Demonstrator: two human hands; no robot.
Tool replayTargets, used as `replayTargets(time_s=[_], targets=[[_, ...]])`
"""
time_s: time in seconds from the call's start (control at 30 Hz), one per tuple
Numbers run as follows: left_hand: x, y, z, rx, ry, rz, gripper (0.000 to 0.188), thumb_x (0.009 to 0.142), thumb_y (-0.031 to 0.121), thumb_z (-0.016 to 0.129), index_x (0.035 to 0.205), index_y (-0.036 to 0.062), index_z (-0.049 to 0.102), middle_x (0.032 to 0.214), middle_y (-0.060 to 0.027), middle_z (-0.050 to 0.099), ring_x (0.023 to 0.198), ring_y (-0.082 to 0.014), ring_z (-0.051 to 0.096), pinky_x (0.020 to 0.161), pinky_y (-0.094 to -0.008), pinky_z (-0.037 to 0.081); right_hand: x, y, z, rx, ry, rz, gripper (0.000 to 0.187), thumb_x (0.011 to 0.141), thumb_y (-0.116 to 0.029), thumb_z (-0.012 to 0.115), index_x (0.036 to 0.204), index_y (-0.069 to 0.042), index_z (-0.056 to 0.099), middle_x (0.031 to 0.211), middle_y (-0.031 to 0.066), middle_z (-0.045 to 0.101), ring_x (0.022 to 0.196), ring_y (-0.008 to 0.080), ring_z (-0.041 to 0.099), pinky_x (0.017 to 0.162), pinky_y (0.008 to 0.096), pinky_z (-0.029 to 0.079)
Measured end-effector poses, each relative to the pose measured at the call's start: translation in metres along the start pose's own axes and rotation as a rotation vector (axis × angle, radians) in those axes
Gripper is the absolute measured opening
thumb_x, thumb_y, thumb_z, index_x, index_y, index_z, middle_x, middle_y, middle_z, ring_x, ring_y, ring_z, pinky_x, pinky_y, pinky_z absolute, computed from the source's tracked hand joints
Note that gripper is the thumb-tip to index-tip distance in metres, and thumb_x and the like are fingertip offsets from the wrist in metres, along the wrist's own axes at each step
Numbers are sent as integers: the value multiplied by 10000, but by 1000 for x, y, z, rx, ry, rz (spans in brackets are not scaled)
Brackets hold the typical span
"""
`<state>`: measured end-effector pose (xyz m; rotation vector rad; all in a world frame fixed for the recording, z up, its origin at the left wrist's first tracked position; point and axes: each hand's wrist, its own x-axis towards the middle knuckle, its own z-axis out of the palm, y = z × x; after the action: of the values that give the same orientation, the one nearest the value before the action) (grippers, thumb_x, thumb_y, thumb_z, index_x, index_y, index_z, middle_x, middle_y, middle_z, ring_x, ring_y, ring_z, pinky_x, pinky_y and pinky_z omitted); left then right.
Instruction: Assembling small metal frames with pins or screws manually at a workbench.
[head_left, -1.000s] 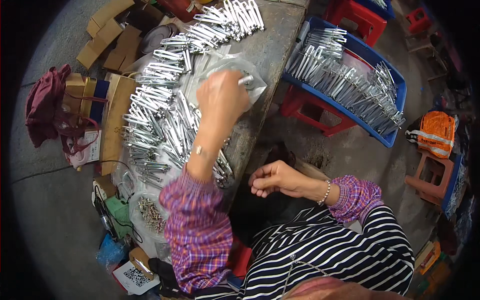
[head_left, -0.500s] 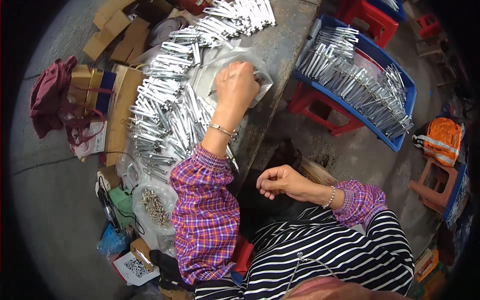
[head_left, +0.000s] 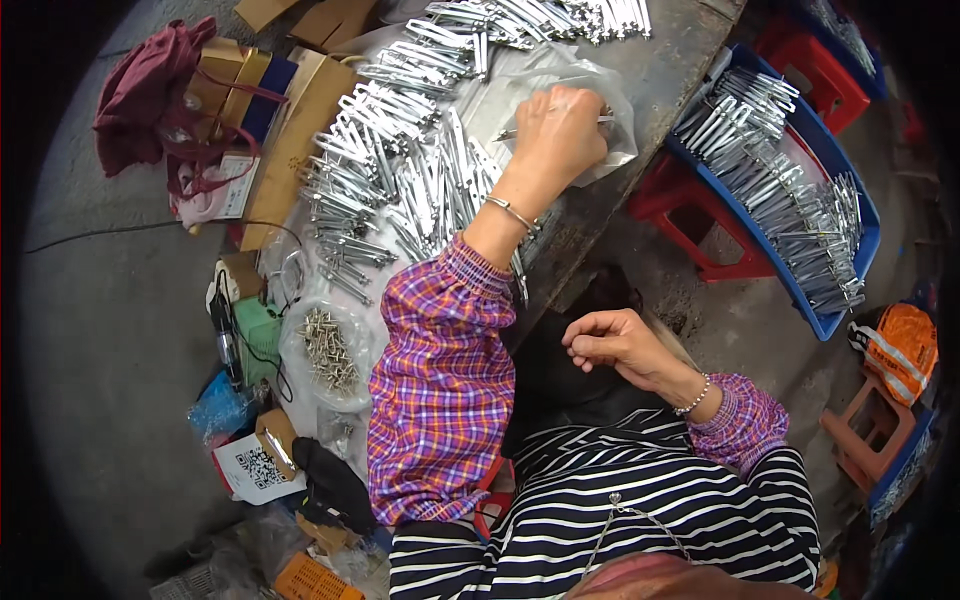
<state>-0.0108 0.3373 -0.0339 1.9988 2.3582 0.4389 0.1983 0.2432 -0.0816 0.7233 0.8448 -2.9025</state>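
Note:
At the far end of the workbench, my left hand is closed over a clear plastic bag. A thin metal piece pokes out beside its knuckles; the fingers themselves are turned away and hide what they grip. Left of that hand lies a wide pile of silvery metal bolt-like parts with clips. My right hand hovers in front of my body, off the bench, its fingers loosely curled with thumb and forefinger together and nothing visible in them.
A clear bag of small brassy screws or pins sits at the bench's left. To the right, a blue crate full of similar parts rests on a red stool. Cardboard boxes, a maroon bag and an orange bag lie around.
The whole view has shifted, so the bench and both hands appear farther right. My left hand stays closed at the plastic bag; my right hand keeps its curled shape.

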Motion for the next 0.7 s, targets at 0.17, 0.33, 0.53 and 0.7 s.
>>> replayTargets(time_s=[0.17, 0.33, 0.53, 0.7], targets=[[1, 3, 13, -48, 95, 54, 190, 642, 193, 699, 786, 71, 675, 769, -156, 634, 751, -342, 609, 632, -431, 472, 2, 1, -1, -6, 0, 18, 171, 809, -92, 645, 944, 14, 639, 802, 59, 624, 710, 89, 598, 640, 199, 506], [9, 9, 15, 10, 54, 54, 151, 633, 107, 622, 761, 39, 664, 754, -185, 625, 728, -371, 604, 636, -448, 468, 1, 1, -2, -26, 23, 11, 145, 802, -53, 627, 928, 19, 623, 808, 76, 628, 699, 105, 606, 632, 206, 507], [6, 11, 18, -8, 88, 82, 142, 606, 99, 605, 720, 35, 659, 738, -206, 617, 704, -380, 603, 626, -448, 465, 1, 2, -1, -20, 6, 13, 139, 802, -45, 620, 924, 22, 621, 820, 83, 629, 704, 111, 609, 634, 206, 506], [15, 11, 16, -27, 117, 135, 168, 593, 151, 612, 714, 44, 659, 729, -200, 617, 703, -373, 604, 640, -441, 469, 1, 4, 0, -40, -3, 12, 138, 802, -39, 615, 925, 23, 619, 827, 86, 627, 710, 113, 607, 645, 210, 506]])
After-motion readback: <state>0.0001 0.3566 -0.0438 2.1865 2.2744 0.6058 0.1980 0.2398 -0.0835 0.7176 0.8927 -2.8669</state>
